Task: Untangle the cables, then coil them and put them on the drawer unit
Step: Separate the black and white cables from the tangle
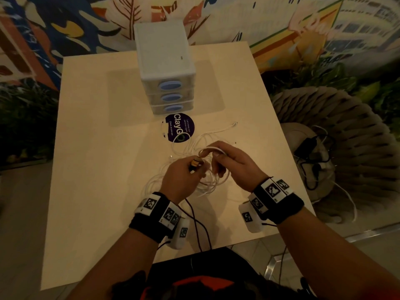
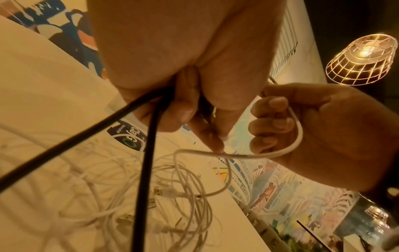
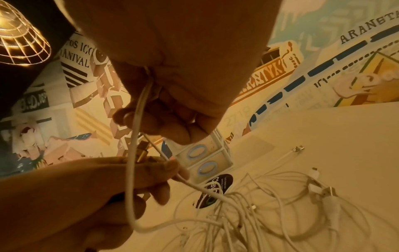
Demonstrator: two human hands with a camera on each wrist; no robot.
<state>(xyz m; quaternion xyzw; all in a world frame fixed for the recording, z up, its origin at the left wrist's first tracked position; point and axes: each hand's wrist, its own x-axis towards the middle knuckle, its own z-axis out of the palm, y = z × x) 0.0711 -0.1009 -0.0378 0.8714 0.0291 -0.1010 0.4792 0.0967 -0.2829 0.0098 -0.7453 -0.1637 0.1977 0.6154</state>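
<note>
A tangle of white cables [image 1: 207, 182] lies on the beige table [image 1: 97, 148] under both hands, also seen in the left wrist view as white cables [image 2: 183, 196] and in the right wrist view [image 3: 270, 213]. My left hand [image 1: 195, 167] grips a black cable [image 2: 149, 153] just behind its gold plug [image 1: 194, 164], which sticks up in the right wrist view [image 3: 142, 151]. My right hand [image 1: 216, 156] pinches a loop of white cable [image 1: 213, 150] lifted off the pile; the loop [image 2: 298, 133] curves round its curled fingers [image 2: 272, 122]. The white drawer unit [image 1: 164, 53] stands at the table's far side.
A dark round sticker [image 1: 180, 127] lies in front of the drawer unit. Loose white cable ends [image 1: 234, 124] reach toward the right. A woven chair [image 1: 346, 135] right of the table holds black cables and an adapter [image 1: 311, 152]. A wire lamp [image 2: 362, 59] hangs overhead.
</note>
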